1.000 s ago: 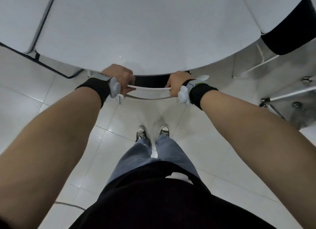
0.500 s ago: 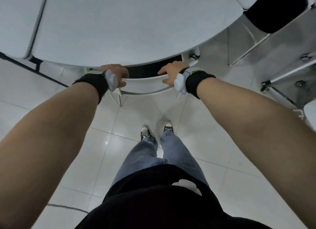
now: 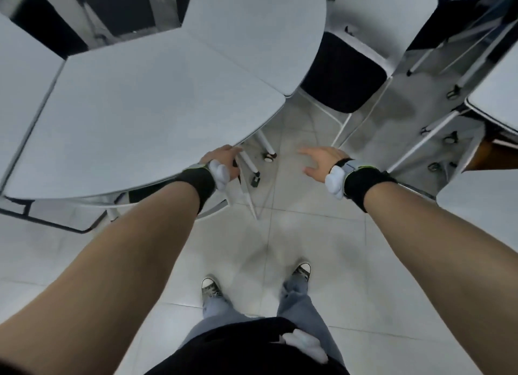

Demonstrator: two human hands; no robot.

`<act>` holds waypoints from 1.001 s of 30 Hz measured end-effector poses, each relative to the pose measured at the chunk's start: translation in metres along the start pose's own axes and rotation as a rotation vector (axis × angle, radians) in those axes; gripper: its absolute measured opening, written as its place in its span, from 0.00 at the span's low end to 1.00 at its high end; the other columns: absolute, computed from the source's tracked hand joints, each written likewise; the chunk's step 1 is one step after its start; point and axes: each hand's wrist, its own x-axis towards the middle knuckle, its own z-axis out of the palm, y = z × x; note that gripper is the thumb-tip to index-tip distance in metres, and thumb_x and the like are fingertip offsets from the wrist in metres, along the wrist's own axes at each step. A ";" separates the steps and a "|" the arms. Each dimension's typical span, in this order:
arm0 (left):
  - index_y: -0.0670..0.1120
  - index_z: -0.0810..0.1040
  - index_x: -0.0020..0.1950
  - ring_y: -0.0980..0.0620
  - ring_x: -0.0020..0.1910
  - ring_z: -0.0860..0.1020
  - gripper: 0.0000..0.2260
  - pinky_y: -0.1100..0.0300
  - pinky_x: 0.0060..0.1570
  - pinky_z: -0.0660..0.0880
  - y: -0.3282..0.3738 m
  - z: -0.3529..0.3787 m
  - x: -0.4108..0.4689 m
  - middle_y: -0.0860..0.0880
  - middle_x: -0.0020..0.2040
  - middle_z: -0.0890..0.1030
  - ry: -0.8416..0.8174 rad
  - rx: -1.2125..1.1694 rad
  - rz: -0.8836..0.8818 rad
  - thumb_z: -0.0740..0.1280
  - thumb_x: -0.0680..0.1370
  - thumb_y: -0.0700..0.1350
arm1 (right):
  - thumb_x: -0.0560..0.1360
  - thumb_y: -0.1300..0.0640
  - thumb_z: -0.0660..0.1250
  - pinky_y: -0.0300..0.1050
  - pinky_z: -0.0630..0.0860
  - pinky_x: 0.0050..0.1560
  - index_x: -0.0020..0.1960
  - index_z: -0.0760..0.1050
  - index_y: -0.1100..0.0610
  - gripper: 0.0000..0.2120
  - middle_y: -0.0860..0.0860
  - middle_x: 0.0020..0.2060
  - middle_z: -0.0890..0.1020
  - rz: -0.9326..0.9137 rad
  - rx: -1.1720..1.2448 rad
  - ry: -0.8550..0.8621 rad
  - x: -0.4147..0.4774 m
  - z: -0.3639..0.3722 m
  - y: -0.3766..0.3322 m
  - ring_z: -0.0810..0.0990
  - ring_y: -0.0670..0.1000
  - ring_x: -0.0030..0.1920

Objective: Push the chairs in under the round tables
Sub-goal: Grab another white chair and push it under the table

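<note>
A round white table (image 3: 154, 108) built of wedge sections fills the upper left. Under its near edge sits a white chair (image 3: 215, 207) with only the curved backrest rim and a strip of black seat showing. My left hand (image 3: 221, 157) rests at the table's rim above that chair, fingers loose and holding nothing. My right hand (image 3: 322, 160) hovers over the floor to the right, fingers spread and empty. A second chair with a black seat (image 3: 344, 75) stands at the table's right side, its seat mostly out from under the top.
Table legs on castors (image 3: 269, 156) stand between my hands. More white tables (image 3: 496, 100) and their metal legs (image 3: 437, 133) crowd the right. My feet (image 3: 210, 286) stand on pale floor tiles below the hands.
Both hands have let go of the chair's backrest. The chair now sits deeper under the table. My view has swung right, which brings the black-seated chair into sight.
</note>
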 end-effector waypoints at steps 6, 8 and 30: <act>0.49 0.65 0.76 0.46 0.75 0.64 0.26 0.54 0.73 0.62 0.120 -0.015 0.046 0.46 0.75 0.66 0.053 0.002 0.016 0.64 0.77 0.47 | 0.73 0.47 0.65 0.48 0.69 0.65 0.71 0.66 0.46 0.27 0.50 0.68 0.73 0.019 0.027 0.029 0.002 -0.042 0.120 0.75 0.55 0.63; 0.48 0.66 0.75 0.45 0.73 0.67 0.25 0.54 0.71 0.63 0.155 -0.027 0.064 0.44 0.74 0.68 0.042 -0.057 -0.014 0.64 0.78 0.44 | 0.73 0.48 0.65 0.47 0.70 0.62 0.71 0.66 0.47 0.26 0.51 0.67 0.75 0.025 0.054 0.039 0.007 -0.057 0.154 0.77 0.56 0.60; 0.53 0.73 0.69 0.48 0.64 0.76 0.22 0.61 0.65 0.70 0.431 -0.172 0.396 0.50 0.65 0.78 -0.010 -0.154 0.121 0.66 0.74 0.44 | 0.75 0.61 0.62 0.45 0.59 0.72 0.73 0.64 0.51 0.27 0.48 0.75 0.62 0.079 0.012 0.036 0.186 -0.295 0.440 0.63 0.52 0.73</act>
